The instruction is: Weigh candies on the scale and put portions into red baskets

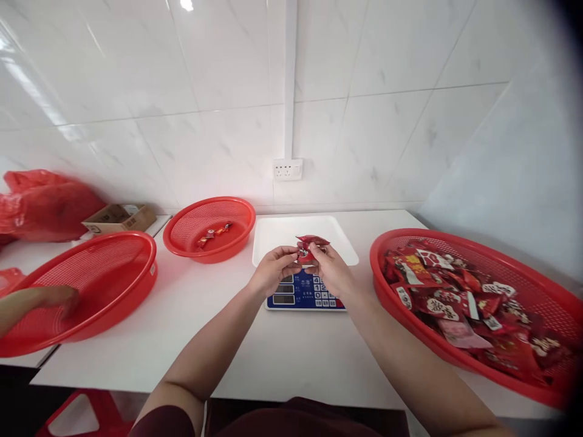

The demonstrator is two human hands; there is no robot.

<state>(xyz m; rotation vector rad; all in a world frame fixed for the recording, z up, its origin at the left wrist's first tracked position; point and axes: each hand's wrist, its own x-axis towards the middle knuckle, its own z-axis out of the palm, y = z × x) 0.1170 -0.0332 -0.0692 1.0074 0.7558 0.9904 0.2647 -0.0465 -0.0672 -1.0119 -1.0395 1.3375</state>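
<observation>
far left: another person's hand (57, 298) rests inside a large red basket (132, 243).
back basket: smaller red basket (237, 209) holds a few wrapped candies (213, 233).
left hand (272, 270): fingers pinched on the left end of a red candy packet (311, 244).
right hand (333, 270): fingers pinched on the packet's right end.
packet position: held between both hands, above the white tray of a digital scale (304, 292) on the table (273, 352).
step, judged: handling one packet over the scale; setting it down would call for lowering onto the tray.
right: red basket (382, 243) full of red packets (455, 303).
</observation>
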